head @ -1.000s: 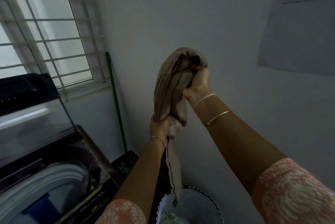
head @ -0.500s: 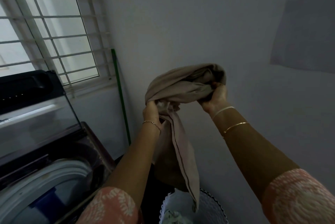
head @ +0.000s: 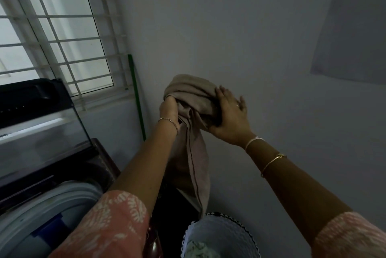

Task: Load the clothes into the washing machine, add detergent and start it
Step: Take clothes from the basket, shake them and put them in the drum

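Counts: two hands, left and right. One beige cloth. One washing machine, one lid. One basket. One green stick. One barred window. One paper sheet on the wall. Three bracelets were visible.

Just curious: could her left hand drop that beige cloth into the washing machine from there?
Probably yes. The washing machine stands open just left of the left hand, nothing between. The right hand also holds the beige cloth.

A dim room has plain pale walls, a barred window bright at the left, and a paper sheet hung at the right.
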Tool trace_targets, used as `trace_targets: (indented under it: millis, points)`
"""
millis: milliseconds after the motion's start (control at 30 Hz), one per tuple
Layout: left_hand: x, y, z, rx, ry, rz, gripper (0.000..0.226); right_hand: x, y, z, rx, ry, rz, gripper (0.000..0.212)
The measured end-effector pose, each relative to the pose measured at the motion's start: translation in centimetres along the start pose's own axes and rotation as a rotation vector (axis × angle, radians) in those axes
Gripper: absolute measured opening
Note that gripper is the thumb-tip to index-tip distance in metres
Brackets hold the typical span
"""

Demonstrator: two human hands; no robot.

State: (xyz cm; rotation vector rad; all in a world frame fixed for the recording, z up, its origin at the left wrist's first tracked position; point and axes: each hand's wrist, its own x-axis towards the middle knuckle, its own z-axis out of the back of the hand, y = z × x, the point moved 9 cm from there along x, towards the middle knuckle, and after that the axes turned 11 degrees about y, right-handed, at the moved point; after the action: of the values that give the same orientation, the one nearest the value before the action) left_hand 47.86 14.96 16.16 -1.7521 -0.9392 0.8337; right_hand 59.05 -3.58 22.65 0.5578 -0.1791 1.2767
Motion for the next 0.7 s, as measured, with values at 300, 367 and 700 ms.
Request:
trace_targets:
  millis: [300, 367, 700]
  points:
    - [-5.5, -5.2, -4.4, 0.224, 0.083, -0.066, 0.046, 2.3, 0.4, -3.2, 0.468, 0.172, -0.216, 0.160]
    - [-5.7, -6.0, -5.6, 0.271, 0.158, -0.066, 0.035, 2.2, -0.1, -2.9, 0.514, 0.111, -0.271, 0.152]
    - [-7.8, -6.7, -6.4, 0.485, 0.571, 0.034, 0.033, 0.5, -3.4, -3.0, 1.201, -0.295, -0.543, 0.031]
